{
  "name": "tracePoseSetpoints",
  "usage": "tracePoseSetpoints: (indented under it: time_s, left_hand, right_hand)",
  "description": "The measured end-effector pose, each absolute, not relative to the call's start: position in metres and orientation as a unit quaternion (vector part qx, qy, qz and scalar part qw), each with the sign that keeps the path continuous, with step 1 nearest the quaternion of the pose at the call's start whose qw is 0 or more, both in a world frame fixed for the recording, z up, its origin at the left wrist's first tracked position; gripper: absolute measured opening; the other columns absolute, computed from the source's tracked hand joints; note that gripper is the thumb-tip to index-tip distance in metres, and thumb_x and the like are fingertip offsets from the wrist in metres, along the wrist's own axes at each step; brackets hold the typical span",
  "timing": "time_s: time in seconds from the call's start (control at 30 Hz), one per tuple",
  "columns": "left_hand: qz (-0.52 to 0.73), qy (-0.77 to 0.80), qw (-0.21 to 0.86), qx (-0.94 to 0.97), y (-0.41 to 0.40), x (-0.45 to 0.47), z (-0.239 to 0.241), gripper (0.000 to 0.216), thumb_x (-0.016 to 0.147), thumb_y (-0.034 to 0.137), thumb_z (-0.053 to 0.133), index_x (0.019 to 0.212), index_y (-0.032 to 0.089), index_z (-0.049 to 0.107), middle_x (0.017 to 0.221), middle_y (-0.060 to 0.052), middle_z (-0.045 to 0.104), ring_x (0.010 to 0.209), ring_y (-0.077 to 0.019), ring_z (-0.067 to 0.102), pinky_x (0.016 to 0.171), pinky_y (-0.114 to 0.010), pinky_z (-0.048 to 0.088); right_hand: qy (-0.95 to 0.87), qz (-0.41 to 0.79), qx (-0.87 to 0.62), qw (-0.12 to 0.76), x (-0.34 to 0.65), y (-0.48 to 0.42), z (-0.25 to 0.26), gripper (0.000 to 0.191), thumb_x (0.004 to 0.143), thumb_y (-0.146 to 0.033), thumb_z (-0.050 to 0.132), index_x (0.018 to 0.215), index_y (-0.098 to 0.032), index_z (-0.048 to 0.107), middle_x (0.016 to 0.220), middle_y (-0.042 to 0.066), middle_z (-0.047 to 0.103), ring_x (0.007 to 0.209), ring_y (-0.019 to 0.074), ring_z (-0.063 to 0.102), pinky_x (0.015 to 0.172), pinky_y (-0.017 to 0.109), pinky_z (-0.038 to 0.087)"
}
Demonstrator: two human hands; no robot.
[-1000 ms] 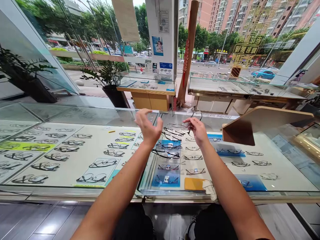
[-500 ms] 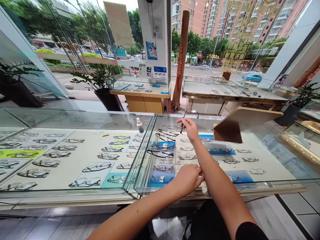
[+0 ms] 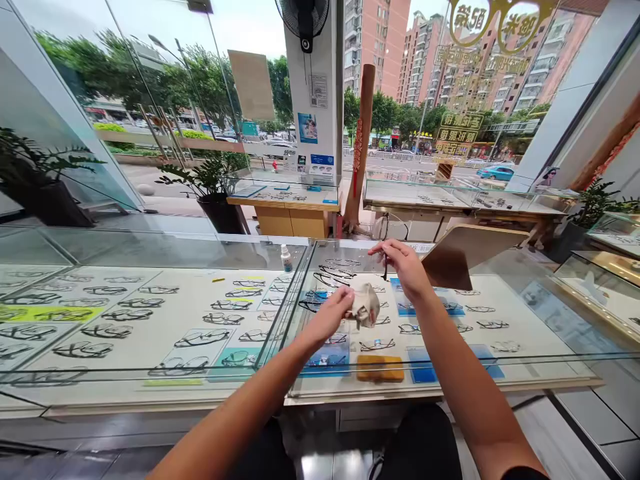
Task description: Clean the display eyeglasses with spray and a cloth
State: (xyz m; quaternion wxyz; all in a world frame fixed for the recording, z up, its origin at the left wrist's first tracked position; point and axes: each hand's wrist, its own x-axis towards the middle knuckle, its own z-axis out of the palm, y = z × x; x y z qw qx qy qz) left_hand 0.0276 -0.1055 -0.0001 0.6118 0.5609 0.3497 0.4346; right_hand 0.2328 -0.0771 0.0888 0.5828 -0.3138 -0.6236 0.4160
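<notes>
My left hand (image 3: 336, 312) is closed on a crumpled off-white cloth (image 3: 367, 307), held above the glass display counter (image 3: 320, 393). My right hand (image 3: 404, 265) pinches a pair of eyeglasses (image 3: 385, 268) by a dark, thin part, which hangs below the fingers; the rest of the frame is hard to make out against the background. Left of the right hand, several dark eyeglass frames (image 3: 336, 275) lie in a column at the counter's left side. More glasses (image 3: 377, 345) sit on the pale shelf under the glass, partly hidden by my hands and the cloth.
A tilted wooden board stand (image 3: 470, 253) rises just right of my right hand. A small white bottle (image 3: 286, 258) stands near the back of the left counter. Inside the case lie a brown-yellow glasses case (image 3: 380, 368) and blue cards (image 3: 423, 367). A wooden post (image 3: 361, 147) stands behind.
My left hand has moved away from my right forearm, forward and left, bringing the cloth up into view. My right hand has shifted slightly right, still holding the eyeglasses. The view has tilted upward.
</notes>
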Motion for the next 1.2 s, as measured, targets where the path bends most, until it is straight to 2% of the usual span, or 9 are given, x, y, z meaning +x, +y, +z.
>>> tracePoseSetpoints:
  time_s: [0.1,0.23,0.33,0.4,0.57,0.73,0.93,1.1,1.2]
  left_hand:
    - [0.488,0.332,0.662,0.462,-0.100,0.014,0.021,0.047,0.082,0.063,0.078,0.091,0.023,0.054,0.087,0.000,0.065,0.078,-0.0168,0.062,0.076,-0.031,0.054]
    - [0.500,0.328,0.700,0.390,-0.103,0.009,0.038,0.046,0.080,0.056,0.082,0.101,0.020,0.061,0.093,-0.005,0.070,0.080,-0.0178,0.065,0.073,-0.031,0.056]
    - [0.513,0.329,0.678,0.411,-0.109,0.012,0.041,0.047,0.075,0.047,0.089,0.100,0.021,0.059,0.090,-0.001,0.069,0.075,-0.0140,0.063,0.067,-0.026,0.053]
    - [0.516,0.331,0.660,0.434,-0.114,0.014,0.040,0.050,0.071,0.048,0.091,0.098,0.022,0.057,0.087,0.001,0.068,0.074,-0.0131,0.063,0.065,-0.024,0.051]
    - [0.512,0.339,0.631,0.475,-0.120,0.015,0.037,0.051,0.072,0.054,0.089,0.096,0.022,0.058,0.082,0.002,0.068,0.072,-0.0135,0.062,0.066,-0.025,0.050]
    - [0.515,0.366,0.558,0.539,-0.121,0.010,0.034,0.051,0.074,0.059,0.087,0.092,0.022,0.057,0.081,0.001,0.068,0.074,-0.0155,0.063,0.070,-0.027,0.050]
    - [0.517,0.369,0.443,0.632,-0.125,0.006,0.030,0.043,0.089,0.058,0.075,0.080,0.022,0.055,0.070,0.003,0.054,0.065,-0.0142,0.050,0.063,-0.027,0.039]
    - [0.526,0.382,0.322,0.688,-0.133,0.000,0.036,0.033,0.093,0.049,0.072,0.077,0.023,0.061,0.092,-0.004,0.069,0.088,-0.0216,0.063,0.081,-0.033,0.048]
    - [0.546,0.388,0.254,0.698,-0.137,-0.007,0.035,0.028,0.095,0.046,0.070,0.078,0.025,0.064,0.095,-0.006,0.072,0.092,-0.0249,0.066,0.088,-0.037,0.051]
  right_hand:
    - [-0.625,0.433,-0.312,0.570,0.235,-0.090,0.084,0.025,0.098,-0.044,0.065,0.088,-0.025,0.079,0.102,0.005,0.079,0.080,0.0181,0.056,0.073,0.032,0.043]
    - [-0.627,0.444,-0.315,0.557,0.229,-0.096,0.074,0.028,0.095,-0.047,0.067,0.086,-0.024,0.079,0.099,0.005,0.079,0.078,0.0183,0.056,0.073,0.033,0.044]
    - [-0.618,0.475,-0.292,0.554,0.222,-0.102,0.069,0.026,0.094,-0.048,0.070,0.087,-0.025,0.080,0.098,0.005,0.079,0.086,0.0193,0.061,0.084,0.033,0.048]
    - [-0.608,0.511,-0.265,0.547,0.218,-0.108,0.068,0.026,0.093,-0.049,0.072,0.088,-0.025,0.080,0.097,0.005,0.078,0.093,0.0208,0.065,0.092,0.035,0.049]
    - [-0.631,0.523,-0.254,0.513,0.213,-0.120,0.064,0.030,0.092,-0.053,0.073,0.087,-0.024,0.080,0.093,0.006,0.077,0.092,0.0222,0.067,0.092,0.036,0.051]
    - [-0.640,0.495,-0.258,0.528,0.217,-0.122,0.062,0.029,0.094,-0.052,0.072,0.088,-0.025,0.081,0.094,0.005,0.077,0.097,0.0239,0.067,0.098,0.037,0.049]
    - [-0.639,0.480,-0.271,0.536,0.224,-0.126,0.067,0.031,0.094,-0.055,0.071,0.088,-0.026,0.081,0.096,0.006,0.078,0.099,0.0258,0.067,0.097,0.039,0.051]
    - [-0.639,0.476,-0.274,0.538,0.228,-0.128,0.069,0.031,0.093,-0.056,0.073,0.088,-0.026,0.081,0.097,0.007,0.079,0.099,0.0270,0.068,0.099,0.041,0.051]
    - [-0.636,0.466,-0.278,0.548,0.232,-0.128,0.069,0.031,0.094,-0.055,0.072,0.089,-0.026,0.082,0.097,0.007,0.079,0.099,0.0270,0.068,0.098,0.041,0.051]
